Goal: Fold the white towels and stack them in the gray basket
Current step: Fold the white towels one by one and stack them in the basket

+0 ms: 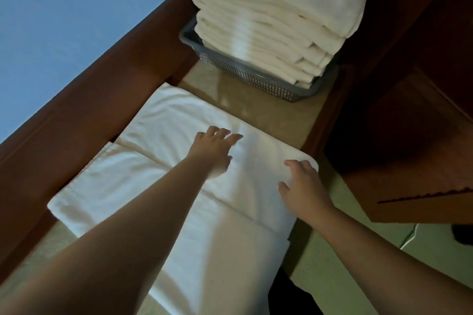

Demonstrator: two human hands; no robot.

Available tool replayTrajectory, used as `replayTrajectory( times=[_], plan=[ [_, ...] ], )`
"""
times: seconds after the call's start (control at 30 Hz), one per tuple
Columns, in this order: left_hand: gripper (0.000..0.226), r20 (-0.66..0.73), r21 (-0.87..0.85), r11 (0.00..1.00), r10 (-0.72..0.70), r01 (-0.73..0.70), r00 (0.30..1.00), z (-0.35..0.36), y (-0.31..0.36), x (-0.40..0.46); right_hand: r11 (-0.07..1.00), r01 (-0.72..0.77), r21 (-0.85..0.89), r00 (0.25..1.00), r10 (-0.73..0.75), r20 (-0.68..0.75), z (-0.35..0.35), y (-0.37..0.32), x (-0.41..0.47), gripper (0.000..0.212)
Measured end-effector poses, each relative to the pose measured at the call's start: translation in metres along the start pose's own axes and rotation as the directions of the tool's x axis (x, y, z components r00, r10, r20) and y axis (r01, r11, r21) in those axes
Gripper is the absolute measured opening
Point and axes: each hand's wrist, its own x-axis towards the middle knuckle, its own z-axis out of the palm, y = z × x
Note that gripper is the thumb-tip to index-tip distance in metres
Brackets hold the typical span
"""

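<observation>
A white towel [163,151] lies spread on the beige worktop [258,107], partly folded, with an upper layer overlapping a lower one along a crease that runs diagonally across it. Its near end runs out under the left forearm toward the bottom edge, so its full length is not visible.

The left hand [213,151] rests flat on the towel near its middle, fingers straight and spread toward the far edge; motion blur softens the fingertips. The right hand [302,181] sits on the towel's rounded right corner, fingers bent lightly over the fold. Whether the fingers pinch the cloth or only press it is hard to make out, as the fingertips merge with the pale fabric.

Beyond the towel, well apart from both hands, stands the gray basket [245,73], perforated along its wall. A tall stack of folded towels [276,23] fills it and rises far above the rim, hiding the basket's far side; the stack's top is cut off by the upper edge. Faint gold lettering on the top towel is too blurred to read.

A reddish-brown wooden rail [102,100] borders the worktop on the left, with a blue wall [64,20] behind it. Dark wooden furniture [409,123] stands to the right, mostly in shadow.
</observation>
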Motion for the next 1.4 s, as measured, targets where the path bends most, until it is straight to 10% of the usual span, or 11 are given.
replayTrajectory(
  times=[0.2,0.47,0.63,1.17,1.4],
  plan=[
    [0.085,0.204,0.172,0.977,0.089,-0.125,0.975,-0.021,0.026,0.093,0.983,0.029,-0.184,1.0,-0.029,0.003,-0.014,0.016,0.066,0.057],
    [0.055,0.436,0.369,0.867,0.156,-0.334,0.886,-0.043,0.032,0.118,0.935,0.011,-0.355,0.99,0.04,0.137,-0.021,0.012,0.079,0.035],
    [0.046,0.424,0.459,0.801,0.183,-0.384,0.887,-0.057,-0.019,0.091,0.866,0.319,-0.385,0.941,-0.242,0.234,-0.027,0.017,0.041,0.015],
    [0.041,-0.022,0.623,0.777,-0.091,0.084,0.996,-0.065,-0.184,-0.149,0.954,0.202,-0.22,0.978,-0.182,0.106,0.007,-0.006,-0.165,0.021],
    [0.047,-0.009,0.542,0.795,-0.321,0.274,0.947,-0.026,-0.197,-0.225,0.867,0.415,-0.277,0.901,-0.35,0.254,0.036,-0.011,-0.204,0.018]
  ],
)
